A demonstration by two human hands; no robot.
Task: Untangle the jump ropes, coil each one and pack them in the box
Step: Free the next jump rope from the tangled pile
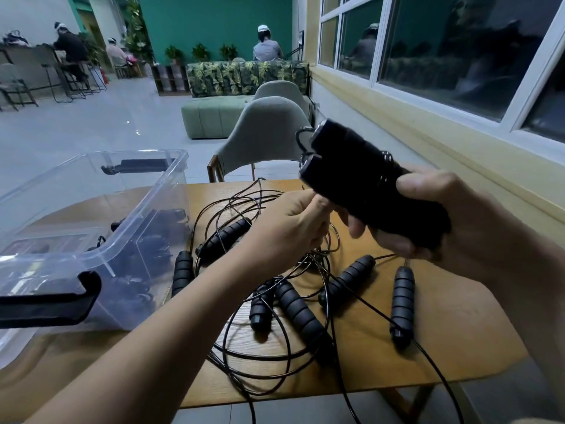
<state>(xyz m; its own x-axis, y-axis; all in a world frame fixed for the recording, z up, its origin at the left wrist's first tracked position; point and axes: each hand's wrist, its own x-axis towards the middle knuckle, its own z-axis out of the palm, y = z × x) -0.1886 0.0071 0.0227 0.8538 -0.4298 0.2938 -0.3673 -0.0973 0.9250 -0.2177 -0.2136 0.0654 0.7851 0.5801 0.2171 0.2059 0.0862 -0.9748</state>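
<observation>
My right hand [434, 215] grips a pair of black foam jump-rope handles [351, 166], held side by side above the table and tilted up to the left. My left hand [293, 228] pinches the thin black cord [331, 240] just below those handles. Several more black handles [298, 313] lie on the wooden table [458, 332] in a tangle of cords [244, 356]. A clear plastic box [101, 215] with black clip handles stands at the left, with dark rope items inside.
A grey chair [266, 142] stands at the table's far side. A yellow wall with windows [443, 56] runs along the right. Cords hang over the table's near edge. A green sofa and seated people are far behind.
</observation>
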